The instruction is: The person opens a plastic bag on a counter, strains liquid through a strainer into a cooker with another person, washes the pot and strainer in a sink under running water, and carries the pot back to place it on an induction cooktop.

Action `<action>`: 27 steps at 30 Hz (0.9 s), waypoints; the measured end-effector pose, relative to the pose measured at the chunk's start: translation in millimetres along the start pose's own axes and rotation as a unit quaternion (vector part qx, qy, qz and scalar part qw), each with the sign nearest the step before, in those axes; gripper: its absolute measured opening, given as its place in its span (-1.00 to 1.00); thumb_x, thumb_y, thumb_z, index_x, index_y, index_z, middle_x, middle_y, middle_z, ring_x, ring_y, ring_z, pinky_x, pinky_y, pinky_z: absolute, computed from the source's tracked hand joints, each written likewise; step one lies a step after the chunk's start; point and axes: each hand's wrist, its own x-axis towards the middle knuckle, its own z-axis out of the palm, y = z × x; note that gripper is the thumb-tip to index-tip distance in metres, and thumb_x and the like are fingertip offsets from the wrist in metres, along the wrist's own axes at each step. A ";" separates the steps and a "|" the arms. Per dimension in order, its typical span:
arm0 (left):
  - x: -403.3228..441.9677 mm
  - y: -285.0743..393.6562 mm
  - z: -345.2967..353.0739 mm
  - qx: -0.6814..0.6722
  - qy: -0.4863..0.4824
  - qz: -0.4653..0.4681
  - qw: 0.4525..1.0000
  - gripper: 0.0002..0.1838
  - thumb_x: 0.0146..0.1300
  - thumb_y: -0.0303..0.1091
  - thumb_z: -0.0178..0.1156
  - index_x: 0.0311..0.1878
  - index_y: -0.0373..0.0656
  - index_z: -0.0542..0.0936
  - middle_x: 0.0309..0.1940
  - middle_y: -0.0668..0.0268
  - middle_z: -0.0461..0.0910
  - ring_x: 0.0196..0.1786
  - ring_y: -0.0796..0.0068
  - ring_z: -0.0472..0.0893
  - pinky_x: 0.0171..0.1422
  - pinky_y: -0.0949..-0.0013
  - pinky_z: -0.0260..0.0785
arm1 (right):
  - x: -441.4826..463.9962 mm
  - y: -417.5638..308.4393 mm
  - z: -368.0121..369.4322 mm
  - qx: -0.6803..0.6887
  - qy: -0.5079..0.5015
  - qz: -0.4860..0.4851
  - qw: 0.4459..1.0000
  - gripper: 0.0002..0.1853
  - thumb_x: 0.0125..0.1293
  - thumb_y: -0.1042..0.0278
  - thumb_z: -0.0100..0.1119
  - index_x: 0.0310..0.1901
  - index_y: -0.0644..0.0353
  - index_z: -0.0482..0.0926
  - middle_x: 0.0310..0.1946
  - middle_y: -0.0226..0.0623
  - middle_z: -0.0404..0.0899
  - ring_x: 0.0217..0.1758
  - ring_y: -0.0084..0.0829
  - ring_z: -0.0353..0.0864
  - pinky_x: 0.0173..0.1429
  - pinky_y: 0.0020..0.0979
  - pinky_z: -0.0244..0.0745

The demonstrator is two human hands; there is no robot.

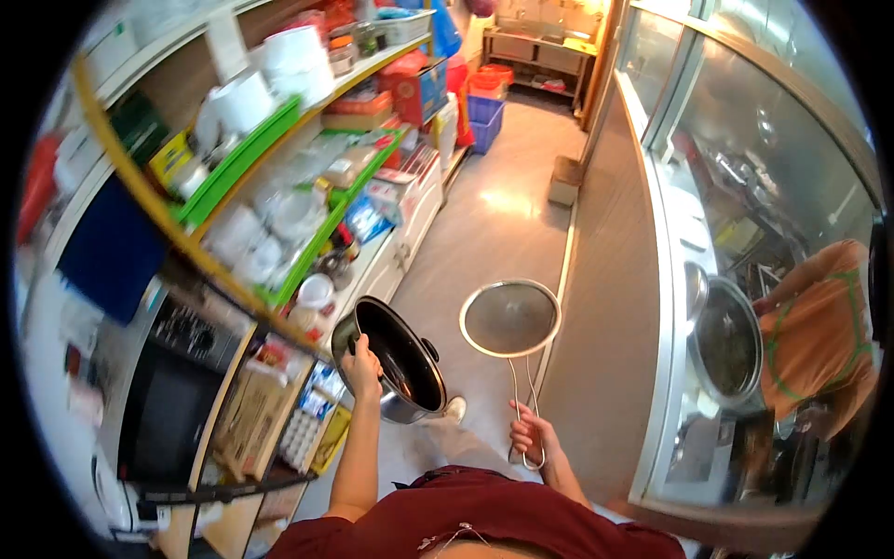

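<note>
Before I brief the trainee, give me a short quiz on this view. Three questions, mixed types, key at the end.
1. Which hand grips the mesh strainer?
2. True or false: the pot is standing on the floor.
3. What colour are the edging strips on the shelves to the person's left?
a) pink
b) green
c) black

Key:
1. The right hand, by the wire handle.
2. False; the left hand holds it up, tilted.
3. b
</note>
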 end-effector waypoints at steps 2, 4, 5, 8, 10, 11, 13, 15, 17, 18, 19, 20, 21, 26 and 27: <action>48.8 -6.8 50.8 0.003 -0.028 -0.022 0.999 -0.69 0.18 -0.24 0.07 -0.61 -0.04 0.24 -0.86 0.50 0.10 -0.86 0.67 0.10 -0.80 0.53 -0.05 | 24.4 -31.0 -5.1 0.000 0.034 -0.041 0.999 -0.56 0.20 0.28 -0.02 0.15 -0.05 0.26 -0.65 -0.45 0.17 -0.71 -0.60 0.10 -0.64 -0.55 0.13; 109.7 -5.7 105.6 -0.003 -0.073 -0.034 0.997 -0.68 0.18 -0.23 0.06 -0.63 -0.04 0.23 -0.87 0.49 0.11 -0.87 0.66 0.10 -0.81 0.52 -0.04 | 62.1 -73.0 -1.9 0.028 0.039 -0.077 0.996 -0.56 0.21 0.30 -0.03 0.16 -0.03 0.26 -0.64 -0.44 0.19 -0.72 -0.59 0.12 -0.64 -0.53 0.18; 134.3 -3.7 135.2 0.000 -0.079 -0.041 0.996 -0.68 0.18 -0.24 0.05 -0.63 -0.04 0.23 -0.87 0.49 0.11 -0.87 0.66 0.11 -0.81 0.52 -0.04 | 81.5 -97.1 2.2 0.042 0.045 -0.093 0.994 -0.56 0.21 0.30 -0.04 0.16 -0.02 0.26 -0.64 -0.44 0.19 -0.72 -0.59 0.12 -0.64 -0.53 0.18; 188.6 7.2 220.8 -0.002 -0.117 -0.041 0.992 -0.69 0.18 -0.24 0.06 -0.61 -0.04 0.24 -0.87 0.51 0.12 -0.86 0.67 0.11 -0.81 0.54 -0.06 | 130.0 -164.8 24.8 0.086 0.030 -0.133 0.987 -0.56 0.23 0.33 -0.07 0.17 0.04 0.24 -0.64 -0.45 0.17 -0.71 -0.60 0.11 -0.64 -0.54 0.16; 223.1 6.7 281.7 0.021 -0.132 -0.043 0.990 -0.74 0.18 -0.25 0.07 -0.55 -0.06 0.27 -0.87 0.52 0.12 -0.86 0.69 0.12 -0.81 0.54 -0.06 | 167.9 -212.5 35.3 0.107 0.022 -0.151 0.983 -0.57 0.24 0.35 -0.09 0.17 0.06 0.23 -0.64 -0.46 0.15 -0.70 -0.60 0.10 -0.65 -0.55 0.14; 251.1 1.3 311.7 0.025 -0.143 -0.046 0.988 -0.78 0.17 -0.26 0.08 -0.49 -0.07 0.29 -0.86 0.52 0.12 -0.86 0.70 0.12 -0.80 0.55 -0.05 | 192.9 -239.6 44.1 0.110 0.011 -0.162 0.981 -0.58 0.25 0.38 -0.12 0.17 0.08 0.23 -0.64 -0.47 0.13 -0.71 -0.61 0.09 -0.65 -0.56 0.12; 296.5 -9.0 367.0 0.022 -0.166 -0.055 0.984 -0.78 0.17 -0.27 0.08 -0.48 -0.08 0.28 -0.86 0.52 0.13 -0.86 0.71 0.12 -0.81 0.54 -0.05 | 233.0 -288.9 61.5 0.096 0.034 -0.182 0.978 -0.58 0.25 0.38 -0.12 0.17 0.08 0.23 -0.65 -0.47 0.12 -0.71 -0.61 0.08 -0.66 -0.57 0.11; 338.9 -14.2 422.0 0.017 -0.194 -0.057 0.979 -0.77 0.16 -0.27 0.08 -0.48 -0.08 0.26 -0.86 0.52 0.14 -0.86 0.70 0.13 -0.80 0.54 -0.05 | 278.2 -330.9 66.2 0.088 0.033 -0.197 0.976 -0.57 0.24 0.38 -0.11 0.17 0.08 0.23 -0.65 -0.47 0.12 -0.71 -0.62 0.08 -0.66 -0.58 0.10; 384.5 -19.3 479.2 0.024 -0.216 -0.061 0.974 -0.77 0.16 -0.27 0.09 -0.50 -0.07 0.26 -0.85 0.52 0.14 -0.85 0.70 0.14 -0.80 0.54 -0.05 | 321.3 -378.3 70.5 0.079 0.010 -0.219 0.972 -0.56 0.23 0.37 -0.10 0.17 0.08 0.23 -0.65 -0.47 0.12 -0.71 -0.62 0.08 -0.67 -0.58 0.09; 406.1 -19.7 511.3 0.028 -0.236 -0.075 0.969 -0.76 0.16 -0.26 0.09 -0.51 -0.07 0.27 -0.85 0.52 0.14 -0.85 0.71 0.15 -0.80 0.54 -0.04 | 345.0 -404.5 78.7 0.096 0.011 -0.219 0.971 -0.56 0.23 0.36 -0.09 0.17 0.09 0.22 -0.65 -0.47 0.12 -0.71 -0.61 0.08 -0.68 -0.58 0.09; 426.5 -17.8 542.9 0.031 -0.222 -0.080 0.971 -0.75 0.16 -0.26 0.09 -0.54 -0.05 0.27 -0.86 0.52 0.15 -0.85 0.70 0.16 -0.80 0.54 -0.03 | 356.3 -423.7 87.6 0.111 0.021 -0.215 0.970 -0.56 0.23 0.36 -0.09 0.18 0.10 0.22 -0.65 -0.46 0.13 -0.71 -0.61 0.07 -0.68 -0.57 0.09; 451.3 -19.6 571.0 0.031 -0.255 -0.090 0.962 -0.73 0.15 -0.26 0.10 -0.56 -0.05 0.26 -0.85 0.51 0.15 -0.84 0.69 0.18 -0.80 0.52 0.00 | 367.4 -447.7 95.4 0.123 0.028 -0.212 0.969 -0.55 0.23 0.35 -0.09 0.18 0.11 0.22 -0.65 -0.46 0.13 -0.72 -0.61 0.07 -0.69 -0.57 0.09; 469.8 -20.0 605.0 0.043 -0.257 -0.092 0.961 -0.73 0.15 -0.26 0.10 -0.56 -0.05 0.26 -0.85 0.50 0.16 -0.84 0.69 0.18 -0.79 0.52 0.01 | 379.7 -469.3 98.9 0.117 0.041 -0.215 0.969 -0.54 0.23 0.35 -0.10 0.19 0.12 0.20 -0.65 -0.44 0.13 -0.73 -0.60 0.06 -0.69 -0.57 0.08; 564.1 -24.2 762.1 0.066 -0.303 -0.086 0.947 -0.74 0.15 -0.25 0.10 -0.55 -0.06 0.27 -0.84 0.49 0.18 -0.83 0.68 0.20 -0.79 0.53 0.00 | 449.2 -566.8 116.5 0.141 0.043 -0.241 0.959 -0.52 0.22 0.36 -0.10 0.20 0.10 0.19 -0.64 -0.43 0.15 -0.74 -0.60 0.07 -0.69 -0.55 0.11; 588.6 -33.3 791.3 0.068 -0.308 -0.087 0.945 -0.75 0.14 -0.25 0.11 -0.54 -0.06 0.27 -0.84 0.50 0.18 -0.83 0.68 0.20 -0.79 0.53 0.00 | 467.1 -591.3 114.4 0.142 0.045 -0.247 0.957 -0.52 0.21 0.36 -0.10 0.20 0.11 0.19 -0.64 -0.43 0.15 -0.74 -0.60 0.07 -0.69 -0.55 0.12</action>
